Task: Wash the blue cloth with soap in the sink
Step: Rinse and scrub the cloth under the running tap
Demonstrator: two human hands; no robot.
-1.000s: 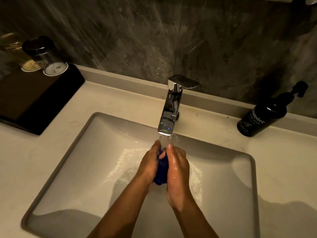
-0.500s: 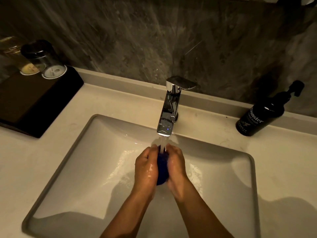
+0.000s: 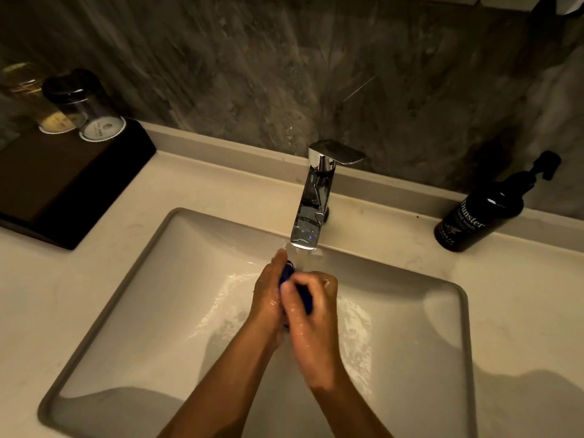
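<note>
Sink (image 3: 132, 311) wide around hands (image 3: 294, 301), cloth (image 3: 303, 295).

Wall (image 3: 252, 58): dark grey marbled stone with pale streaks, dimly lit. Table (image 3: 521, 295): pale cream stone with a low raised ledge (image 3: 221, 147) along the wall. Dark tray (image 3: 63, 184) at far left, carrying two upturned glasses (image 3: 85, 102) on paper coasters — one clear, one amber. Light: warm, low, yellowish — soft shadows fall across the near right corner.
</note>
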